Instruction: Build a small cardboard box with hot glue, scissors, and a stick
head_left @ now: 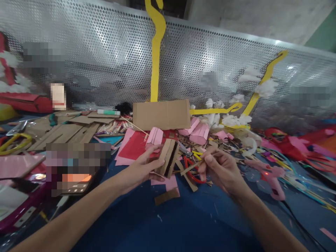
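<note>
My left hand (144, 169) grips a small cardboard box (165, 156) by its left side, tilted, with a dark gap along one face. To its right, my right hand (218, 168) pinches a narrow cardboard strip (191, 168) that points toward the box. Box and strip are apart. Below the box lie a pink paper piece (170, 182) and a flat cardboard scrap (166, 197). Behind it stands a folded pink paper shape (154, 136). Scissors with red handles (188, 162) lie partly hidden between my hands.
A pink glue gun (270, 175) with a lit orange spot and a cord lies at the right. A large cardboard box (161, 114) with a yellow strip stands at the back. Cardboard sheets (65, 135) and a phone (78, 182) are on the left.
</note>
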The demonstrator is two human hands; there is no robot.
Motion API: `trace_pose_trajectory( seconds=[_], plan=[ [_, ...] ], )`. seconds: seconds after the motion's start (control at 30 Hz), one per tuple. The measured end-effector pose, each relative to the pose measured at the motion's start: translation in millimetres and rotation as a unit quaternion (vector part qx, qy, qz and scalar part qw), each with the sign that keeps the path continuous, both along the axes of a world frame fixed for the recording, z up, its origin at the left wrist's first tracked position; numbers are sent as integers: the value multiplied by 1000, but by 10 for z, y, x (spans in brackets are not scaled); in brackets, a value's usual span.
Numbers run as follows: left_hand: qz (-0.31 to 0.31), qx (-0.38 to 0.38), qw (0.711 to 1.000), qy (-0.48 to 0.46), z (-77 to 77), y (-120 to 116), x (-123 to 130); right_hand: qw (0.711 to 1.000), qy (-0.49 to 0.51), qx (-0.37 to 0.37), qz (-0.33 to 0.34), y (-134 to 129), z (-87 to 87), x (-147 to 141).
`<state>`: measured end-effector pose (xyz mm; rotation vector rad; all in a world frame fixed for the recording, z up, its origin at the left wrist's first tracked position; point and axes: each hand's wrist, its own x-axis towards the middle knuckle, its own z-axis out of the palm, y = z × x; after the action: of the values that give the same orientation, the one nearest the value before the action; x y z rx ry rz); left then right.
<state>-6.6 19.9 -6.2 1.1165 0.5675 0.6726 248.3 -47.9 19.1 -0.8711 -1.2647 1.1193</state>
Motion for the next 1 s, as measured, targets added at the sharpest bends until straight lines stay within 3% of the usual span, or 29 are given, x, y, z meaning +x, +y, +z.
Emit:
trace_pose_trajectory(
  seconds=[0.13, 0.3, 0.63, 0.73, 0.9, 1.0],
  plan=[
    [-40, 17, 999, -1, -39, -49, 9, 1000, -10, -14, 15, -3, -48, -26],
    [-38, 19, 999, -2, -27, -97, 10, 1000, 2, -2, 14, -7, -73, -73],
    [-15, -7, 1000, -27, -11, -129, 26, 994, -7, 17, -106, 31, -116, -46],
    [-1, -11, 999, -30, -49, -129, 35, 996, 19, 20, -85, 11, -119, -67],
    [-21, 9, 999, -47, -89, -136, 43, 997, -72, 11, -38, -41, -125, -142],
    [-36, 19, 998, -46, -75, -158, 46, 994, -100, 3, -44, -52, -130, -191]
  ],
)
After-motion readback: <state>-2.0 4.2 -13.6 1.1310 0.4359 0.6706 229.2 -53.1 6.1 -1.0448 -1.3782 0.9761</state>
